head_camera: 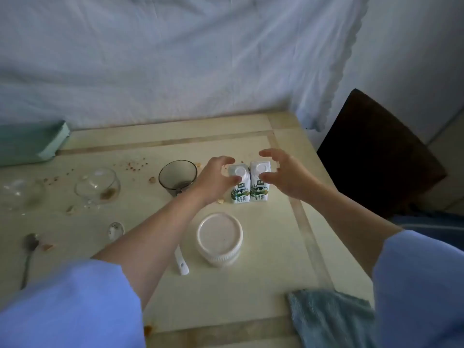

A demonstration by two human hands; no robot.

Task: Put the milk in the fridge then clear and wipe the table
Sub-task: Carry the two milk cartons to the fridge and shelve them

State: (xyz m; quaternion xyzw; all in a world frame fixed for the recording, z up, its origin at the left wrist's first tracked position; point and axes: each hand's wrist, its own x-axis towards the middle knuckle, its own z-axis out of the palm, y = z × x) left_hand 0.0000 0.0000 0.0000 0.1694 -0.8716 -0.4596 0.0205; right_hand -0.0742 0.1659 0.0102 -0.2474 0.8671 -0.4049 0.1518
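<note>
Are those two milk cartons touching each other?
Touching. The head view shows the left carton and right carton standing side by side, their facing walls meeting with no gap between them.

Btm edge cuts cloth; left edge cuts box.

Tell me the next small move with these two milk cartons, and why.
Probably close the right hand on the right milk carton: its fingers are spread around the carton's top but not clamped, while the left hand seems to grip the left milk carton. Then lift both.
</note>
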